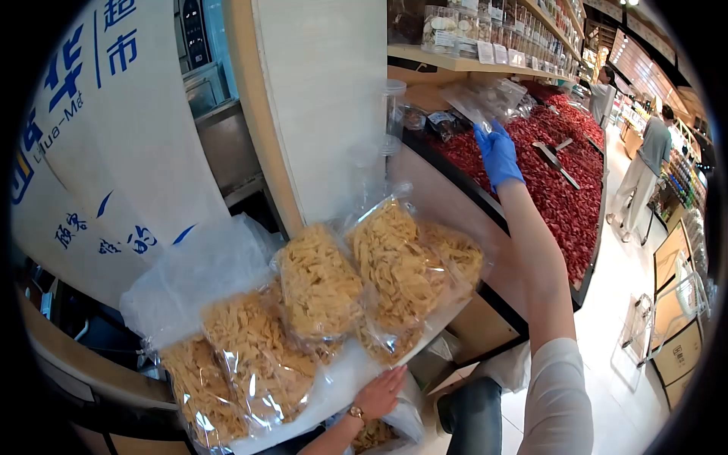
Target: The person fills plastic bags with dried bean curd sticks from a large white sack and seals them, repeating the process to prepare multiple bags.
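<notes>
My right hand (498,155), in a blue glove, reaches far forward with its fingers closed on the edge of a clear plastic bag (472,106). That bag lies over the back corner of a display bin heaped with dark red dried pieces (557,136). My left hand (381,393) is bare, with a wristwatch, and rests with fingers stretched at the front edge of a white board (341,379). On the board stand several clear bags of pale yellow dried strips (318,284), near the left hand. Metal tongs (557,163) lie on the red pieces.
A thin white plastic sheet (201,273) lies behind the bags. A white pillar (322,106) rises at the back. Jars (455,30) line a shelf above the bin. Two people stand in the aisle at right, near a cart (675,303). An open bag (379,436) sits below the board.
</notes>
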{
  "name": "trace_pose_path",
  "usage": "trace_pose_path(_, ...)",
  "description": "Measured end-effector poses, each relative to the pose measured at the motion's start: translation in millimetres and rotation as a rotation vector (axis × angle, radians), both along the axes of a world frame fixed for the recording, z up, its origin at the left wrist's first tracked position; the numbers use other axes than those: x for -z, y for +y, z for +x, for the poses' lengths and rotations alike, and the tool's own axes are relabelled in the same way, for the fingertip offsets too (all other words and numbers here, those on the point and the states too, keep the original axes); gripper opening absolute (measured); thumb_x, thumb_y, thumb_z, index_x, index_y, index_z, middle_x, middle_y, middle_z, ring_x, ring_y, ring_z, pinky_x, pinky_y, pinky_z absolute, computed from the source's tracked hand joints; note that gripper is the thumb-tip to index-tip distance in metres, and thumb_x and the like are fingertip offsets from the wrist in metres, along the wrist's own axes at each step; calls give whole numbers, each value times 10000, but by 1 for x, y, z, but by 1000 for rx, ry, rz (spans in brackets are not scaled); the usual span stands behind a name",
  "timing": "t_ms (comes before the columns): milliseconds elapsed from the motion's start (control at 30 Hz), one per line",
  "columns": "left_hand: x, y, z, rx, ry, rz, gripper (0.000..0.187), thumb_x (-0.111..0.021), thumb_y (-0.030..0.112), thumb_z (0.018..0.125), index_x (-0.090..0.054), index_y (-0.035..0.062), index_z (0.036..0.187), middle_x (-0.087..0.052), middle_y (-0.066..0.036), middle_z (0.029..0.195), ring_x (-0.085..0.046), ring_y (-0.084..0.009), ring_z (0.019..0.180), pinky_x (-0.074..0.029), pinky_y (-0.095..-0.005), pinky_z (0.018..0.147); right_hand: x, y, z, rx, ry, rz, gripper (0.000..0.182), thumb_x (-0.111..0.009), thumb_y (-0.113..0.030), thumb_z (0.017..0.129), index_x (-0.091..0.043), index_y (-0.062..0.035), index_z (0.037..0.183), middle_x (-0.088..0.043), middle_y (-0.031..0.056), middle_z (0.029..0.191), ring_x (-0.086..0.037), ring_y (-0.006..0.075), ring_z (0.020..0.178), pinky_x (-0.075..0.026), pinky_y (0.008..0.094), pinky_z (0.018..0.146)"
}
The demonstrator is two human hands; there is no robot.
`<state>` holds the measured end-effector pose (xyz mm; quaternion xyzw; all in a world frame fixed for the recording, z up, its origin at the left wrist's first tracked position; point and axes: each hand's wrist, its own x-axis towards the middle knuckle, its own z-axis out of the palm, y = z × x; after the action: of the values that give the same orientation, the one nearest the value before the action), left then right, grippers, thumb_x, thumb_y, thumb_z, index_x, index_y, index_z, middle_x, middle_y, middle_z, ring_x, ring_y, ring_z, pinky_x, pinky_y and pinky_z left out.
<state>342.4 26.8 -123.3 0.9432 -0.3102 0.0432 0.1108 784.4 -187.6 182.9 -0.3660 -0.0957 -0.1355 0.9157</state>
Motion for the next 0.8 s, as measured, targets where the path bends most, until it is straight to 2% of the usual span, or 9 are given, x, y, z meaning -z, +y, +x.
trace_pose_path(167, 8, -1, 3, 7, 52, 33, 470, -580, 343, 788, -540, 80, 1175, -336, -119, 1433, -354, -223, 1297, -342, -348, 1024, 13, 35, 59, 90, 105, -132, 427, -379, 76, 799, -456, 60, 1219, -520, 193, 1154, -581, 309, 1020, -535, 330, 789)
trace_pose_path(200, 10, -1, 3, 9, 41, 15, 436, -570, 357, 796, -564, 89, 1140, -357, -110, 1422, -364, -216, 1288, -359, -345, 1007, 29, 33, 103, 262, 25, -804, 321, -424, 47, 818, -520, 64, 1123, -562, 170, 1070, -603, 267, 949, -529, 316, 741)
trace_pose_path(267, 10, 1, 2, -2, 51, 2, 451, -570, 344, 794, -553, 74, 1155, -341, -115, 1430, -346, -210, 1300, -375, -335, 977, 33, 45, 113, 419, -66, -1473, 229, -470, 18, 836, -584, 68, 1027, -603, 147, 986, -624, 224, 879, -524, 303, 694)
trace_pose_path(400, -6, 1, 3, 30, 59, 59, 460, -557, 357, 798, -548, 70, 1158, -339, -113, 1433, -314, -186, 1320, -391, -319, 934, 1, 87, 97, 63, 255, -139, 86, -611, -75, 845, -613, 2, 808, -606, 72, 821, -569, 167, 662, -514, 302, 644)
trace_pose_path(600, 9, -1, 0, 9, 63, 137, 450, -542, 384, 803, -556, 74, 1129, -374, -90, 1413, -280, -186, 1336, -389, -319, 926, 3, 81, 117, -42, 214, -661, 110, -610, -158, 839, -594, -55, 874, -551, 44, 730, -520, 137, 612, -445, 247, 527)
trace_pose_path(633, 9, -1, 2, 7, 67, 135, 450, -542, 384, 803, -556, 74, 1129, -374, -90, 1413, -280, -186, 1336, -389, -319, 926, 17, 68, 155, -45, 218, -664, 110, -610, -158, 839, -594, -55, 874, -551, 44, 730, -520, 137, 612, -445, 247, 527)
trace_pose_path(667, 10, -1, 3, 16, 82, 146, 435, -538, 384, 805, -562, 74, 1111, -391, -86, 1399, -278, -191, 1337, -392, -327, 927, 31, 49, 194, 38, 48, -962, 161, -605, -198, 836, -588, -55, 909, -546, 47, 722, -513, 126, 616, -428, 241, 518)
trace_pose_path(767, 7, 0, 4, 53, 160, 141, 405, -549, 374, 804, -585, 70, 1069, -411, -99, 1380, -288, -231, 1330, -371, -363, 968, 6, 46, 125, 32, 208, -1032, 352, -624, -272, 796, -573, -11, 1027, -570, 83, 750, -546, 156, 689, -461, 281, 593)
trace_pose_path(800, 7, 0, 6, 69, 207, 131, 388, -563, 363, 801, -601, 65, 1046, -413, -115, 1376, -301, -266, 1322, -348, -391, 1009, 6, 46, 129, 392, -70, -1147, 376, -628, -234, 769, -566, -20, 1072, -593, 158, 875, -572, 257, 815, -476, 351, 681)
